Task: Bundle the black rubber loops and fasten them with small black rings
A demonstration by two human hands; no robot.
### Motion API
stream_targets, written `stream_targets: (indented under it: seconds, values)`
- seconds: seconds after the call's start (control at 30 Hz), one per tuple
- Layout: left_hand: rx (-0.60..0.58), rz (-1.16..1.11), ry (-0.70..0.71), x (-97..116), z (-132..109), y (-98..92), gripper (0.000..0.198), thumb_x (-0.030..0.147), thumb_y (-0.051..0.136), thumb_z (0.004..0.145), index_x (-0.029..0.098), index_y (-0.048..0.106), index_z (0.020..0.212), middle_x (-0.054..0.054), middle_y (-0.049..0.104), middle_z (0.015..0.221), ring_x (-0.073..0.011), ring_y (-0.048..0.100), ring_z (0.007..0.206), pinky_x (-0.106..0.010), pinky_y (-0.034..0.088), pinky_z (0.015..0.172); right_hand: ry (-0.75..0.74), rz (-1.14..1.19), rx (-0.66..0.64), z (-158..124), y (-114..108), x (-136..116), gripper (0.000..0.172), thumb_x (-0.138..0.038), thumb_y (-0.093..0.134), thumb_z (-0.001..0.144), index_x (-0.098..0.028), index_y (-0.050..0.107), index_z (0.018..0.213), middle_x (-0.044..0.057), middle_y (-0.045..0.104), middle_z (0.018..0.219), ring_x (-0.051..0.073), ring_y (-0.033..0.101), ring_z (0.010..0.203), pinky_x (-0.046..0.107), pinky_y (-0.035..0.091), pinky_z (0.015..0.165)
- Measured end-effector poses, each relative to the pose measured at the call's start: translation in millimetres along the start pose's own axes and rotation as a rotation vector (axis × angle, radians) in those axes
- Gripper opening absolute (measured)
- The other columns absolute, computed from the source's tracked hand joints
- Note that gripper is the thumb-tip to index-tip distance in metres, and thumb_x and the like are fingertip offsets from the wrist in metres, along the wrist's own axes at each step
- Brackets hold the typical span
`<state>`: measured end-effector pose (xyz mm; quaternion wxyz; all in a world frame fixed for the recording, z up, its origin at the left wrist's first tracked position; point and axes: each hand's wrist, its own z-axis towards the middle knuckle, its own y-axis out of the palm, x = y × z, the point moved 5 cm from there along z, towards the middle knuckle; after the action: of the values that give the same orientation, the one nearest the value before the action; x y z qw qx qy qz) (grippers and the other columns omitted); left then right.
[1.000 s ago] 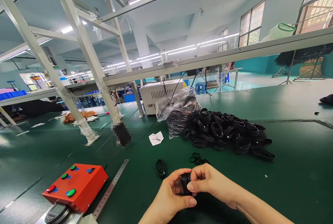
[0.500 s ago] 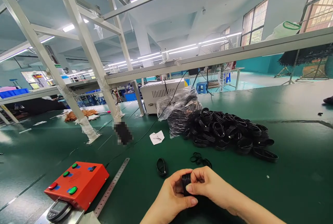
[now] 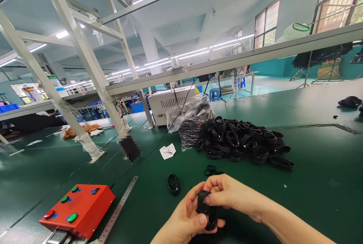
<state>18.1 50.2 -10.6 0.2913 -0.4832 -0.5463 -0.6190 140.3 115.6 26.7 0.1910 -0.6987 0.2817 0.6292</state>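
Note:
Both my hands hold a small bundle of black rubber rings (image 3: 204,208) just above the green table (image 3: 312,183). My left hand (image 3: 185,219) cups the bundle from below, thumb pressed on it. My right hand (image 3: 229,193) pinches its top edge with curled fingers. A single black ring (image 3: 173,184) lies on the table just beyond my left hand. A few loose thin rings (image 3: 211,170) lie beyond my right hand. Farther back sits a large pile of black rings (image 3: 244,143) beside a clear plastic bag (image 3: 193,123) full of them.
A red control box (image 3: 78,210) with green and red buttons sits at the near left, a steel ruler (image 3: 117,210) beside it. A white machine (image 3: 168,102) stands behind the bag. White frame legs (image 3: 85,66) rise at the left. A paper scrap (image 3: 168,151) lies mid-table.
The ring bundle has tilted and spread lower in my left hand, and my right hand's pinch has shifted to its top. The view has panned slightly.

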Motion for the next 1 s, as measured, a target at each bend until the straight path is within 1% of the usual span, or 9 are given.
stream_targets:
  seconds: [0.1, 0.17, 0.23, 0.33, 0.53, 0.63, 0.8, 0.9, 1.0]
  values:
    - [0.188, 0.104, 0.153, 3, 2, -9.4, 0.054, 0.04, 0.075, 0.077, 0.033, 0.058, 0.127, -0.004, 0.068, 0.104, -0.0194, 0.069, 0.089, -0.031, 0.053, 0.079, 0.145, 0.147, -0.014, 1, -4, 8, 0.044, -0.042, 0.087, 0.057, -0.019, 0.051, 0.064, -0.01, 0.045, 0.049, 0.004, 0.029, 0.044, 0.019, 0.021, 0.044]
    - [0.24, 0.16, 0.191, 3, 1, -8.4, 0.047, 0.045, 0.066, 0.083, 0.032, 0.058, 0.127, -0.004, 0.069, 0.096, -0.0185, 0.068, 0.085, -0.03, 0.053, 0.076, 0.171, 0.192, -0.045, 3, -4, 11, 0.053, -0.055, 0.084, 0.056, -0.019, 0.046, 0.059, -0.011, 0.042, 0.045, 0.003, 0.026, 0.04, 0.019, 0.018, 0.042]
    - [0.228, 0.18, 0.186, 1, 0, -2.3, 0.055, 0.046, 0.069, 0.08, 0.034, 0.055, 0.132, -0.007, 0.068, 0.106, -0.0206, 0.07, 0.084, -0.031, 0.054, 0.072, 0.178, 0.216, -0.048, 4, -2, 14, 0.055, -0.062, 0.082, 0.056, -0.019, 0.045, 0.058, -0.01, 0.042, 0.043, 0.002, 0.026, 0.038, 0.018, 0.015, 0.041]
    - [0.237, 0.186, 0.175, 0, -2, 6.5, 0.077, 0.032, 0.085, 0.065, 0.038, 0.051, 0.134, -0.007, 0.065, 0.118, -0.0204, 0.07, 0.085, -0.028, 0.054, 0.069, 0.18, 0.243, -0.024, 4, 1, 16, 0.053, -0.059, 0.082, 0.058, -0.019, 0.048, 0.06, -0.009, 0.047, 0.043, 0.002, 0.028, 0.037, 0.018, 0.013, 0.04]
    - [0.275, 0.133, 0.161, -1, -6, 12.5, 0.065, 0.023, 0.087, 0.061, 0.032, 0.062, 0.121, -0.008, 0.065, 0.122, -0.0177, 0.069, 0.082, -0.027, 0.056, 0.067, 0.133, 0.221, 0.031, -3, 6, 9, 0.053, -0.055, 0.082, 0.06, -0.019, 0.043, 0.052, -0.011, 0.039, 0.032, 0.001, 0.02, 0.032, 0.021, 0.009, 0.04]
    - [0.257, 0.111, 0.176, -1, -5, 13.7, 0.065, 0.021, 0.088, 0.059, 0.031, 0.062, 0.118, -0.007, 0.062, 0.126, -0.0178, 0.07, 0.081, -0.026, 0.056, 0.065, 0.099, 0.151, 0.08, -5, 6, 6, 0.055, -0.059, 0.078, 0.065, -0.02, 0.042, 0.051, -0.011, 0.038, 0.032, 0.002, 0.021, 0.033, 0.022, 0.011, 0.041]
    - [0.213, 0.03, 0.127, -5, -1, 16.1, 0.062, 0.02, 0.089, 0.059, 0.028, 0.059, 0.113, -0.005, 0.07, 0.104, -0.0137, 0.069, 0.075, -0.02, 0.053, 0.061, 0.065, 0.07, 0.066, -18, 6, 12, 0.056, -0.071, 0.058, 0.079, -0.017, 0.053, 0.062, -0.003, 0.056, 0.05, 0.005, 0.034, 0.04, 0.021, 0.022, 0.043]
    - [0.211, -0.023, 0.095, -10, 1, 17.4, 0.066, 0.015, 0.09, 0.055, 0.028, 0.059, 0.111, -0.003, 0.069, 0.104, -0.0112, 0.068, 0.07, -0.018, 0.052, 0.058, 0.049, 0.073, 0.104, -31, 3, 20, 0.045, -0.063, 0.065, 0.079, -0.019, 0.056, 0.082, -0.005, 0.058, 0.065, 0.006, 0.039, 0.046, 0.02, 0.03, 0.045]
    - [0.206, -0.047, 0.078, -16, 1, 19.2, 0.073, 0.01, 0.092, 0.048, 0.029, 0.061, 0.111, -0.004, 0.069, 0.11, -0.0146, 0.071, 0.075, -0.022, 0.056, 0.063, 0.053, 0.015, 0.137, -37, -2, 27, 0.036, -0.046, 0.077, 0.071, -0.02, 0.056, 0.082, -0.007, 0.052, 0.063, 0.007, 0.041, 0.049, 0.02, 0.035, 0.045]
